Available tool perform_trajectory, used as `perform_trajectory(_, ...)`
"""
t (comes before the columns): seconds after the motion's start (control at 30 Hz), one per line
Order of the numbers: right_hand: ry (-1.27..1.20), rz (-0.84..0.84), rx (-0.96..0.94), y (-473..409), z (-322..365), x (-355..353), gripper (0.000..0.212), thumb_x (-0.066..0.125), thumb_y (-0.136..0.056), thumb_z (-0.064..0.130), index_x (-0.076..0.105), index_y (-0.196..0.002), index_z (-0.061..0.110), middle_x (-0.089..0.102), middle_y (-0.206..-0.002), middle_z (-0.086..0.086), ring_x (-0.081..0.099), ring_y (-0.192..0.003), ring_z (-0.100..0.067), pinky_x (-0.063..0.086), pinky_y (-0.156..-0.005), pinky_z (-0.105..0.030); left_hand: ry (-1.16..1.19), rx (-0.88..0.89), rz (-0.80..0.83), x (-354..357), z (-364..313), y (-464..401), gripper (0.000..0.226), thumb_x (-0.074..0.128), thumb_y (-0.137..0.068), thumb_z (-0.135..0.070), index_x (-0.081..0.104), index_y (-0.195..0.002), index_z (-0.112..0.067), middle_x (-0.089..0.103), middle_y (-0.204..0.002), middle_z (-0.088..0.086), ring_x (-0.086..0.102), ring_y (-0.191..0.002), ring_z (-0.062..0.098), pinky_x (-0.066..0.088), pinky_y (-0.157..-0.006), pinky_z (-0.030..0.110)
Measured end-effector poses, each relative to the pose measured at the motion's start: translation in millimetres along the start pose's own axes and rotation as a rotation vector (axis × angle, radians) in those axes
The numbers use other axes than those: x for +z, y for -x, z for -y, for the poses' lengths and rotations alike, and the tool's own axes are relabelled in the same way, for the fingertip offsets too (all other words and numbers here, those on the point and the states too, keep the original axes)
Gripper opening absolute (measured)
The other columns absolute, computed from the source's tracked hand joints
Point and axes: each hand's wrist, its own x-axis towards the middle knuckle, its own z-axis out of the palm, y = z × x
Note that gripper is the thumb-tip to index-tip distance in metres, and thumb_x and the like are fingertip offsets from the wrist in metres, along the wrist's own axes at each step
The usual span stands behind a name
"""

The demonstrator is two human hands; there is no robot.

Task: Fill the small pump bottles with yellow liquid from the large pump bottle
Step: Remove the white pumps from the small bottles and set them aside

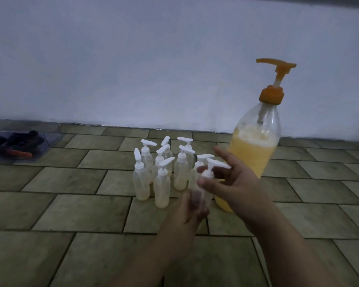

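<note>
From the head camera, two bare arms reach out over a floor of greenish-brown tiles [75, 212], with a plain pale wall [133, 59] behind.

The left hand [187, 216] is wrapped around the bottom part of a small clear plastic bottle with a white pump top [203, 195]. The fingers are curled around the bottle and hold it up off the floor. This bottle is blurry, so you cannot tell how much is in it.

The right hand [230, 183] is at the top of the same small bottle. Its thumb and fingers are pinched on the white pump collar [207, 174], and the other fingers stick out loose.

Just behind the hands is a bunch of small clear pump bottles with white tops [162, 172]. They stand upright and close together on the tiles. Some have a little pale yellow at the bottom.

To the right, just behind the right hand, stands the big clear plastic bottle with an orange pump top [255, 154]. It leans a bit in the picture. It holds yellow liquid with foam on top, more than half full. Its orange spout points left.

Far off on the left, by the wall, lies a clear flat tray [50, 139] with dark things in it. They are too dim to name.
</note>
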Motion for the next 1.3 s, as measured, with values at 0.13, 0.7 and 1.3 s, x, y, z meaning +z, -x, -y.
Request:
perform_trajectory(0.13,0.019,-0.22,-0.038,1.7,0.4,-9.1,0.1,0.08,-0.044,0.034,0.041,-0.136,0.032,0.073,-0.096,0.002,0.066,-0.098,-0.012,0.05,-0.092,-0.037,0.019,-0.006,-0.054,0.8,-1.2,1.5,0.021,0.054,-0.08,-0.054,0.048,-0.1,-0.051,0.062,-0.109,-0.003,0.058,-0.102,0.012,0.049,-0.087,0.028)
perform_trajectory(0.7,-0.354,-0.657,-0.147,22.6,-2.9,-49.8,0.049,0.082,-0.043,0.024,0.068,-0.09,0.024,0.063,-0.093,-0.009,0.066,-0.086,-0.017,0.056,-0.082,-0.026,-0.201,-0.253,-0.226,16.6,31.3,-22.2,0.023,0.061,-0.089,-0.025,0.049,-0.109,-0.025,0.051,-0.106,-0.008,0.051,-0.095,0.002,0.046,-0.081,0.024)
perform_trajectory(1.3,0.589,-0.7,0.119,40.8,-155.1,-34.4,0.029,0.087,-0.056,0.0,0.068,-0.071,0.016,0.061,-0.08,-0.016,0.051,-0.071,-0.025,0.042,-0.066,-0.033,-0.286,-0.265,-0.69,-23.2,36.6,-12.4,0.057,0.065,-0.085,-0.03,0.038,-0.134,-0.018,0.044,-0.126,-0.004,0.044,-0.116,0.013,0.044,-0.096,0.038)
